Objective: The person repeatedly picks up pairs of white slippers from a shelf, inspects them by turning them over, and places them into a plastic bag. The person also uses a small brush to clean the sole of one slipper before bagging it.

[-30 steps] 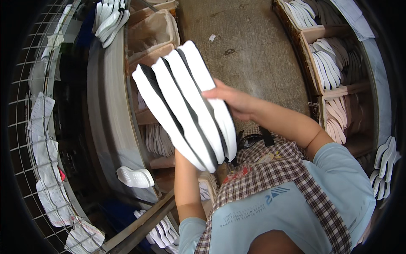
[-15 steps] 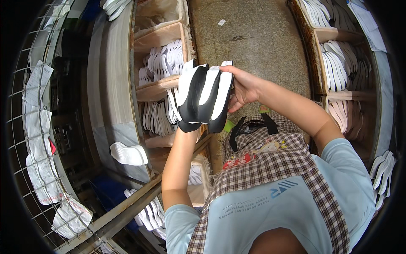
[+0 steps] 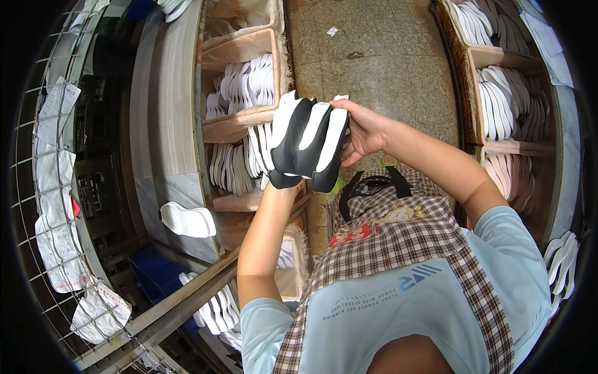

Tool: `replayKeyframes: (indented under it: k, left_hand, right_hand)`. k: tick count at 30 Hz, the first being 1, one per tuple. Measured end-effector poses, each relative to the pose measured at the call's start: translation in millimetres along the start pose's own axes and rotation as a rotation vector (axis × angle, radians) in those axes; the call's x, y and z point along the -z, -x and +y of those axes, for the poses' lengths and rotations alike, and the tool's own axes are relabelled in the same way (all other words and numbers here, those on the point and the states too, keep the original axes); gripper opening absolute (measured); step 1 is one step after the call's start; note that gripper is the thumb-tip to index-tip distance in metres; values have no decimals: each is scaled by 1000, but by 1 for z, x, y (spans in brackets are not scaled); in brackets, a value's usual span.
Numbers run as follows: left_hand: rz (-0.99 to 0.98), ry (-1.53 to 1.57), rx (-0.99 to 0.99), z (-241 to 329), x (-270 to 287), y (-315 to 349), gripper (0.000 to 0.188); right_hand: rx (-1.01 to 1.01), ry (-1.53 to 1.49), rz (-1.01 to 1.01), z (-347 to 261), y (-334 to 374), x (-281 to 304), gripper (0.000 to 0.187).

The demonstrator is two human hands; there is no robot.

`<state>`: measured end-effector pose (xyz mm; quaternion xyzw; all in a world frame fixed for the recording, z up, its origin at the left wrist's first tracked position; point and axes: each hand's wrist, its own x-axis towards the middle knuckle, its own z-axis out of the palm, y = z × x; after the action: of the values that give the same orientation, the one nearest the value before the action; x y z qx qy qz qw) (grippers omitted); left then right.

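Observation:
In front of me, above the aisle floor, I hold a bundle of black-and-white shoe soles (image 3: 309,143), several side by side and standing on edge. My right hand (image 3: 366,133) grips the bundle's right side, its thumb at the upper end of the outermost sole and its fingers curled below. From the lower left, my left forearm (image 3: 269,234) runs up to the bundle's near end. The soles cover my left hand and its fingers, which bear the bundle from behind.
Lined bins of white soles (image 3: 249,81) stand left of the aisle; bins with white, grey and pinkish soles (image 3: 495,106) line the right. One white sole (image 3: 187,219) lies on the left bench (image 3: 165,112). A metal rail (image 3: 187,290) and wire grid (image 3: 47,206) are farther left.
The bundle has shifted slightly right and down in view with both hands. Its soles are turned a little, and my grip looks the same.

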<state>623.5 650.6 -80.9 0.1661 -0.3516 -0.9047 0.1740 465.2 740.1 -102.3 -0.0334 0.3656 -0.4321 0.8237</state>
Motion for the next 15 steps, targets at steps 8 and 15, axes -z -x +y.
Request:
replayKeyframes:
  k: [8,15]
  left_hand:
    - [403,48,234,6,12,4,34]
    - [305,26,22,13,22,1,45]
  right_hand:
    - [290,192,108,4,-9,-5,73]
    - [779,425,55,2,8,-28,99]
